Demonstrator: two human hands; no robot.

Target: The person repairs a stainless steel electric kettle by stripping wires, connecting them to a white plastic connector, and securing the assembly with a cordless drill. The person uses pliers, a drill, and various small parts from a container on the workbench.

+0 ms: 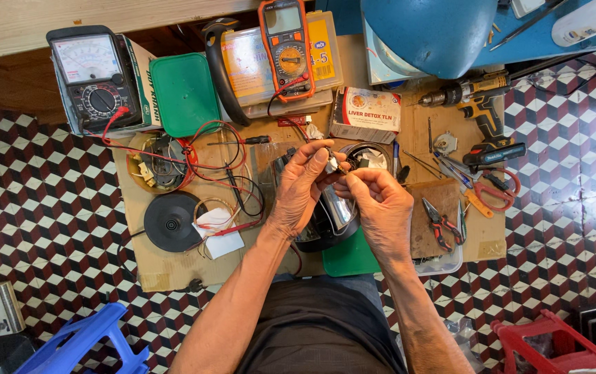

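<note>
My left hand (303,187) and my right hand (381,208) meet above a shiny metal electric kettle (332,215) lying on a cardboard sheet (173,266). Between the fingertips of both hands I pinch a small dark part (332,164) with metal tabs. The kettle's open end (367,154) shows just beyond my fingers. Its black round base (172,221) lies to the left, beside a coil of red and black wires (228,187).
An analog multimeter (93,76) and an orange digital multimeter (285,45) stand at the back, with a green lid (183,93) between. A cordless drill (481,104), pliers (440,225) and red-handled scissors (495,190) lie right. Plastic stools: blue (83,343), red (547,343).
</note>
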